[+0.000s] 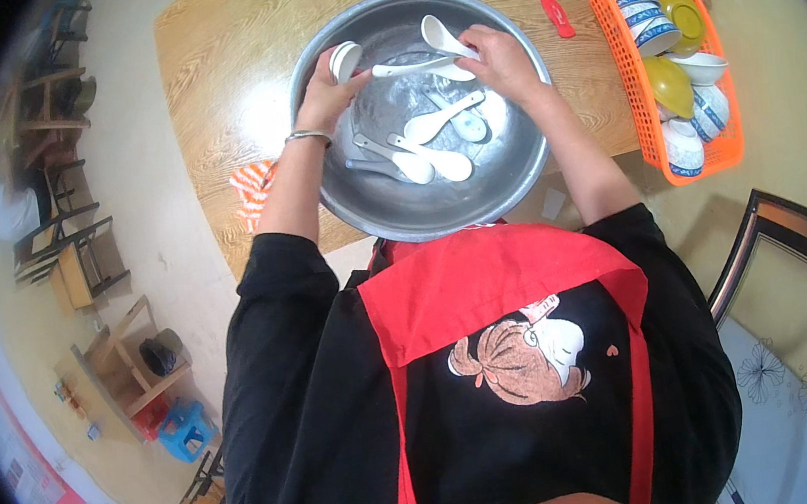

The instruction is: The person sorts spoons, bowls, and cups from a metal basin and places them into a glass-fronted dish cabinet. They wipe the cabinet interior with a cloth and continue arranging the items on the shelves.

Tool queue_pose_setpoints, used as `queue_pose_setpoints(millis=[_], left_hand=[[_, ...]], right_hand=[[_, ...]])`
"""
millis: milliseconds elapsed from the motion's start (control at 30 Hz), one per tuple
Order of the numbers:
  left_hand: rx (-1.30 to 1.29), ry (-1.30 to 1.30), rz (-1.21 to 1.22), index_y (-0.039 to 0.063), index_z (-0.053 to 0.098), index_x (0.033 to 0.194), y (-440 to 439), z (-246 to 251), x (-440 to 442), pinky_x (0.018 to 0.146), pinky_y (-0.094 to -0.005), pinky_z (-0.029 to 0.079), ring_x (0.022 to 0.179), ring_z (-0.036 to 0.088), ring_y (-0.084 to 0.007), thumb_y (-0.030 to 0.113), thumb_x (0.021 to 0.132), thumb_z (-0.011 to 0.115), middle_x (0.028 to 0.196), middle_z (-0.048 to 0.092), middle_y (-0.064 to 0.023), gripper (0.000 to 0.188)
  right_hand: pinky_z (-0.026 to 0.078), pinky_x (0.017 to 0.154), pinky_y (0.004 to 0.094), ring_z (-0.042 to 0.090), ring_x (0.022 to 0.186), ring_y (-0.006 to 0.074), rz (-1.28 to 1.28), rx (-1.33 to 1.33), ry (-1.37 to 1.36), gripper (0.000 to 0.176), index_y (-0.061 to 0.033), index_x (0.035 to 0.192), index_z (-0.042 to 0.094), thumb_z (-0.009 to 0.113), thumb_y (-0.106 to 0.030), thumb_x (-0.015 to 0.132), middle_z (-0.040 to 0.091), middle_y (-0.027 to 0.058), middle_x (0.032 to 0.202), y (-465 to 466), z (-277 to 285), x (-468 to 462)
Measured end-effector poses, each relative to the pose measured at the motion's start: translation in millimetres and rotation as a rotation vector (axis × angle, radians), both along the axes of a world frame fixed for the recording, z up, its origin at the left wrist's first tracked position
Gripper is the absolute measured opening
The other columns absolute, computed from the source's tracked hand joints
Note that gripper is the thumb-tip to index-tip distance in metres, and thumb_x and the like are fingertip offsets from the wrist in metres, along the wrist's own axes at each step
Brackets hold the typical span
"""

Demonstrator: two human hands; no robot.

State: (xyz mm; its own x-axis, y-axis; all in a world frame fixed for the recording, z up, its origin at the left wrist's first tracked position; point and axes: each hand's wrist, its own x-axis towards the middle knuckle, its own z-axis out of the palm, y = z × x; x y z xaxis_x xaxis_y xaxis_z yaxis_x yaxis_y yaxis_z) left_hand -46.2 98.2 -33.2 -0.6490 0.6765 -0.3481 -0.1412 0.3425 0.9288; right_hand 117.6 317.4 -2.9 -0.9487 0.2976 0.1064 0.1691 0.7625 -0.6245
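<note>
A large grey metal basin (438, 229) stands before me with both hands over it. In my left hand (325, 103) is a small stack of nested white spoons (347, 61), their bowls showing above the fingers. My right hand (505, 62) grips a white soup spoon (445, 37), whose bowl points away from me. Between the hands lies another white spoon (419, 69); its handle end meets my left thumb, and the right fingertips are at its bowl. Several more ceramic spoons (441, 119) rest on the basin floor, some overlapping.
The basin sits on a wood-grain table (221, 63). Right of it are a red bottle opener (549, 7) and an orange plastic basket (650, 138) of bowls. An orange-and-white striped cloth (252, 187) lies left. A dark-framed chair (763, 230) stands at lower right.
</note>
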Motion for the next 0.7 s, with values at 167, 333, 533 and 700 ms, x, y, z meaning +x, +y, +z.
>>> queue_pose_setpoints(millis=[167, 333, 533, 700], left_hand=[[0.146, -0.556, -0.429, 0.011, 0.052, 0.119, 17, 33, 5, 0.057, -0.0189, 0.042, 0.072, 0.055, -0.0054, 0.022, 0.078, 0.075, 0.099, 0.066, -0.0040, 0.048], [0.134, -0.538, -0.446, -0.003, 0.057, 0.110, 17, 40, 27, 0.058, -0.0210, 0.048, 0.064, 0.057, -0.0088, 0.001, 0.080, 0.066, 0.089, 0.067, -0.0118, 0.031], [0.362, -0.579, 0.166, 0.004, 0.052, 0.115, 4, 26, 46, 0.069, -0.0249, 0.048, 0.082, 0.059, -0.0116, 0.000, 0.079, 0.068, 0.101, 0.063, -0.0092, 0.040], [0.255, -0.372, 0.271, 0.003, 0.054, 0.109, -3, 19, 65, 0.071, -0.0292, 0.049, 0.083, 0.061, -0.0154, 0.002, 0.075, 0.073, 0.095, 0.062, -0.0062, 0.039]], right_hand=[[0.047, 0.071, 0.0403, 0.059, 0.083, 0.0329, 0.272, -0.021, 0.127, 0.018, -0.0023, 0.089, 0.060, 0.065, -0.007, 0.072, 0.057, 0.0121, 0.086, -13, 44, -14], [0.047, 0.069, 0.0397, 0.059, 0.081, 0.0328, 0.211, -0.028, 0.162, 0.019, -0.0016, 0.088, 0.062, 0.068, -0.013, 0.073, 0.059, 0.0128, 0.086, -36, 42, -18], [0.047, 0.067, 0.0420, 0.061, 0.073, 0.0350, -0.023, -0.077, -0.043, 0.027, -0.0011, 0.082, 0.065, 0.074, -0.025, 0.071, 0.062, 0.0202, 0.079, -52, 36, 6], [0.048, 0.070, 0.0422, 0.062, 0.080, 0.0354, 0.111, -0.278, -0.095, 0.027, 0.0005, 0.082, 0.064, 0.068, -0.026, 0.076, 0.062, 0.0197, 0.082, -86, 4, 7]])
